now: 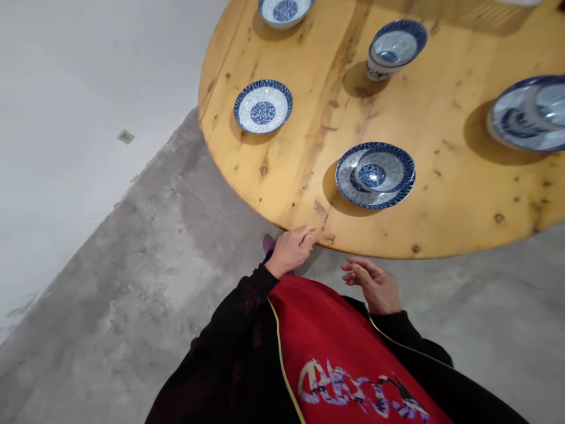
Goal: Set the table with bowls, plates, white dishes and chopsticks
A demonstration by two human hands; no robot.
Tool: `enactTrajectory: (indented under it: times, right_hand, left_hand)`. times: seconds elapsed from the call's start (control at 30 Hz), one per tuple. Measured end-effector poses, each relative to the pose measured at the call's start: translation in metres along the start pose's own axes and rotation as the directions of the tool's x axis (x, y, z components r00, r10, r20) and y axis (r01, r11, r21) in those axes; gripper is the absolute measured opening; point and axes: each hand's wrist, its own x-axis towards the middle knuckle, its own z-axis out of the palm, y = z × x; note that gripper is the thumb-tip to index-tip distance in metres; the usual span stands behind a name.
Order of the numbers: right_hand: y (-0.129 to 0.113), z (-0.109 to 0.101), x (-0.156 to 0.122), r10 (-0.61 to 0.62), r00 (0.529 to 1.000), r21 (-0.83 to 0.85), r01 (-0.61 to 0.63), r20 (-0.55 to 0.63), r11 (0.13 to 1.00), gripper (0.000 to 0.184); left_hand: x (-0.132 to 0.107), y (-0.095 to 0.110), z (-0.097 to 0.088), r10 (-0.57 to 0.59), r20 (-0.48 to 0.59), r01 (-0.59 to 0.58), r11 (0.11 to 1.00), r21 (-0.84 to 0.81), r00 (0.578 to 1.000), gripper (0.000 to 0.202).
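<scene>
My left hand [291, 248] hangs at the near edge of a round wooden table [441, 194], fingers loosely curled, with nothing in it. Just below the table edge my right hand [373, 284] has its fingers apart and slightly bent, also with nothing in it. Nearest to both hands is a blue-and-white plate [348, 182] with a small bowl [383, 169] set on it.
More blue-and-white dishes stand on the table: a small plate [263, 106] at the left, a bowl [285, 12] at the far edge, a deep bowl [395, 47], stacked dishes [529, 112] at the right. The floor is bare concrete [132, 294]; a white wall [66, 118] stands at the left.
</scene>
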Motion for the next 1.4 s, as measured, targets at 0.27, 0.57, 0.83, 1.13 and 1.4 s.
enactTrajectory:
  times: [0.27, 0.57, 0.83, 1.13, 1.4]
  right_hand:
    - [0.037, -0.032, -0.02, 0.068, 0.997, 0.057, -0.069, 0.018, 0.996, 0.059]
    - [0.043, -0.024, -0.02, 0.018, 0.992, 0.091, -0.029, 0.125, 0.995, 0.056]
    - [0.05, -0.012, -0.02, -0.03, 0.984, 0.085, 0.015, 0.173, 0.996, 0.055]
    - [0.038, 0.053, -0.016, -0.062, 0.98, -0.002, 0.064, 0.191, 0.998, 0.057]
    - [-0.003, 0.196, -0.032, -0.061, 0.944, -0.078, 0.091, 0.325, 0.993, 0.05]
  left_hand:
    - [-0.047, -0.002, 0.043, -0.046, 0.04, 0.046, 0.999, 0.019, 0.998, 0.044]
    - [-0.102, -0.015, 0.069, -0.13, -0.096, 0.129, 0.992, -0.018, 0.987, 0.046]
    - [-0.11, -0.027, 0.069, -0.151, -0.152, 0.142, 0.988, -0.065, 0.977, 0.043]
    - [-0.108, -0.07, 0.017, -0.1, -0.221, 0.062, 0.983, -0.172, 0.97, 0.042]
    - [-0.127, -0.137, -0.103, -0.15, -0.375, 0.071, 0.974, -0.215, 0.915, 0.042]
